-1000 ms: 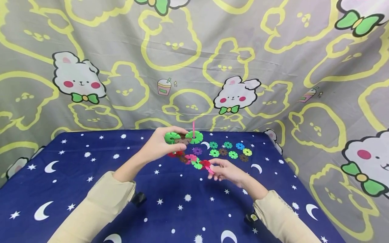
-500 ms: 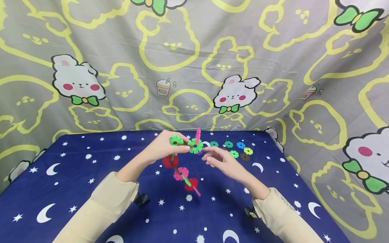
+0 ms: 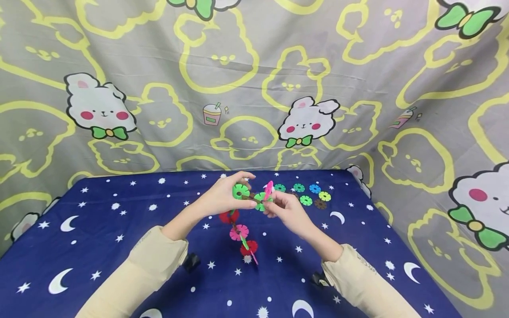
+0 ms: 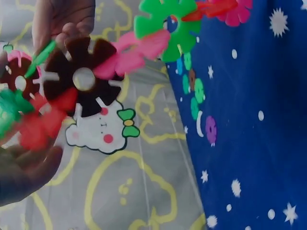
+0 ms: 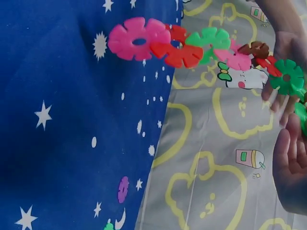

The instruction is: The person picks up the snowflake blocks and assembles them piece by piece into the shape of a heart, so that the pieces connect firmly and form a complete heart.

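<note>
A chain of interlocking notched plastic discs hangs between my hands in the head view. My left hand (image 3: 222, 195) grips it near its upper end, thumb below and fingers above, by a green disc (image 3: 241, 191). At the right end, my right hand (image 3: 289, 208) pinches a second green disc (image 3: 260, 201), which has a pink disc (image 3: 268, 190) standing in it. The tail dangles below the left hand, with a pink disc (image 3: 239, 232) and a red disc (image 3: 248, 248) near its bottom. A brown disc (image 4: 58, 76) of the chain looms large in the left wrist view.
Loose discs lie flat at the back right of the dark blue star-print cloth (image 3: 159, 260), among them a blue disc (image 3: 314, 189), a yellow disc (image 3: 324, 196) and a brown disc (image 3: 320, 204). A purple disc (image 5: 123, 190) shows in the right wrist view. A patterned curtain (image 3: 238, 44) stands behind.
My right hand has let go of the chain's lower pink end, which swung down to hang. It has moved up and now pinches the green disc at the other end.
</note>
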The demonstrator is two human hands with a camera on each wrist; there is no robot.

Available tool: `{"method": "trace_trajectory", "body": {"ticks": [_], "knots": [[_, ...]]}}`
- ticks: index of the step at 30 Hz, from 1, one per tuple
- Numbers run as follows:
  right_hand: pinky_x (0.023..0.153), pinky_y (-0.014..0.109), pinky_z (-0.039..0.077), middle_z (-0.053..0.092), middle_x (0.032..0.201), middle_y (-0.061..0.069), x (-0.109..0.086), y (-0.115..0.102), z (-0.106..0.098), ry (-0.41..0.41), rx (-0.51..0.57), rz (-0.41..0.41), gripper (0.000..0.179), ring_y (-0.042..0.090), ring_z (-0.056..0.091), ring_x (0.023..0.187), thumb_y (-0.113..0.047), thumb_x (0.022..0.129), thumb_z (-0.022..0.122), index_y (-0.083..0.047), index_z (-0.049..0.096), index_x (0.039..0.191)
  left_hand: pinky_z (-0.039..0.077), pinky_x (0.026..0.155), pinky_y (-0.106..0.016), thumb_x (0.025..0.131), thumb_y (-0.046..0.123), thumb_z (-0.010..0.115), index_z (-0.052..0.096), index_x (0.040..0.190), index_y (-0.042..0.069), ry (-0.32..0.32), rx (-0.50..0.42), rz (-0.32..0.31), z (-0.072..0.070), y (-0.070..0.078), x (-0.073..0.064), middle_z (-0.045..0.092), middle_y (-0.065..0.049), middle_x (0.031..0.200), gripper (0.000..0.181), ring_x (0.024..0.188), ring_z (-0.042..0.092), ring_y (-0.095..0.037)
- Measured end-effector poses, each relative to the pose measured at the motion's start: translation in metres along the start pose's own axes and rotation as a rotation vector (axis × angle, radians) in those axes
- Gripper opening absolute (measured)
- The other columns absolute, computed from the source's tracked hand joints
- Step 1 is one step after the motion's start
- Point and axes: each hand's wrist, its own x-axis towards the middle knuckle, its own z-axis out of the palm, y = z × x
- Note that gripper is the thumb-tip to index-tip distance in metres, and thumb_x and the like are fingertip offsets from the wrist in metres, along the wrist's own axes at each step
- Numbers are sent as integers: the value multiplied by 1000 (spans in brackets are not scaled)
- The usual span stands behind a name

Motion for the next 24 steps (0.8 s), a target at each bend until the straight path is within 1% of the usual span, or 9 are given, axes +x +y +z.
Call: {"method": "trace_trajectory", "body": {"ticks": [3,4,6,8,11,16,19,20,24], "knots": [[63,28,53,63,75,19,0,3,1,15,-11,-7,12,6,61,66,-2,88,54,7,58,83,41,92,-42,76,29,74,49,128,8,35,183,92,2,8,0,59,-8,117,62,104,56,-22],[63,28,53,63,75,19,1,4,2,17,-18,-9,11,6,61,65,-2,89,55,7,59,83,44,88,-38,76,29,73,50,128,7,35,235,124,3,11,0,59,-9,119,61,103,56,-21],[63,28,53,63,75,19,1,6,3,14,-28,-12,11,6,61,66,-2,89,55,7,59,84,49,74,-30,77,30,72,53,126,6,28,330,177,5,18,1,62,-8,115,57,87,59,-17],[63,28,53,63,76,19,2,8,5,7,-35,-13,11,6,61,66,-3,89,54,6,58,85,45,62,-22,79,31,70,56,123,6,15,390,196,6,22,4,66,-6,104,53,70,56,-10],[64,28,53,63,79,20,2,8,7,0,-28,-4,12,6,61,68,-3,90,53,7,58,87,38,52,-18,82,32,67,56,122,6,-28,388,163,4,27,9,69,-4,91,49,54,47,-6],[65,27,53,62,82,20,2,7,9,-10,-11,0,13,11,62,70,-2,90,50,8,58,93,47,60,-20,85,30,64,56,120,4,-88,306,93,1,29,13,69,-6,94,44,67,61,-9],[66,29,53,62,81,20,1,9,13,-24,-7,-10,11,11,62,70,0,91,49,8,57,91,48,61,-19,84,31,65,59,113,5,-97,319,88,0,28,13,69,-7,95,39,70,63,-10],[66,30,53,62,80,20,1,10,15,-28,-8,-10,11,8,61,69,0,91,49,8,57,90,48,60,-19,83,31,66,59,111,5,-103,324,90,0,28,13,69,-7,95,39,69,63,-9],[65,30,53,61,80,19,1,12,18,-36,-16,-28,10,14,61,69,1,90,48,7,55,87,48,61,-18,82,31,68,58,109,6,-150,318,109,-2,27,13,69,-7,96,38,70,64,-9]]}}
